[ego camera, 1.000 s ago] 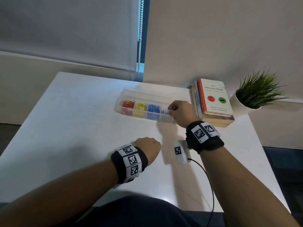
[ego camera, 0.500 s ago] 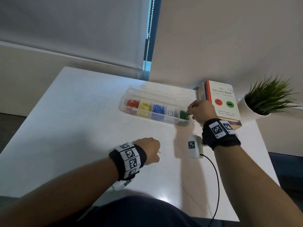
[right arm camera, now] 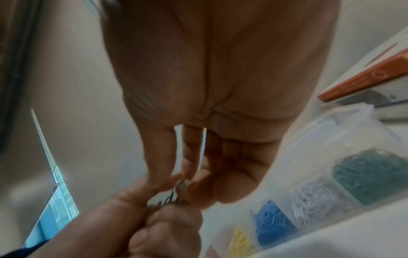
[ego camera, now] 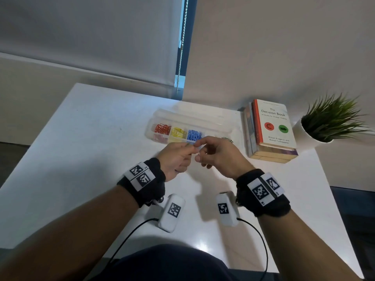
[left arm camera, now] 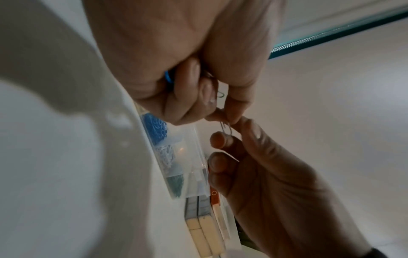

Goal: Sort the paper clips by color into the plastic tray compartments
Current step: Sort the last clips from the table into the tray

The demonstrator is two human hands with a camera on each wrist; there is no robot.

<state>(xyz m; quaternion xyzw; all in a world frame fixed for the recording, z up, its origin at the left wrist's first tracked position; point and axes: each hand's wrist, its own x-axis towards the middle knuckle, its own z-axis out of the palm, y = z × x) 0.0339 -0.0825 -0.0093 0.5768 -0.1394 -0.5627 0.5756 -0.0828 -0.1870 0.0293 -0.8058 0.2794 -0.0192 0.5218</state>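
— Carrying everything is the white surface (ego camera: pixel 85 138); what lies just beyond the hands?
— The clear plastic tray (ego camera: pixel 160 116), colours sorted by compartment.
— And the hands?
— The left hand (ego camera: pixel 175 159) holds several clips in curled fingers; the right hand (ego camera: pixel 220 157) pinches one pale paper clip (left arm camera: pixel 226 128) between them.

Hands (ego camera: pixel 199 154) hide tray's (ego camera: pixel 151 129) white & green compartments.
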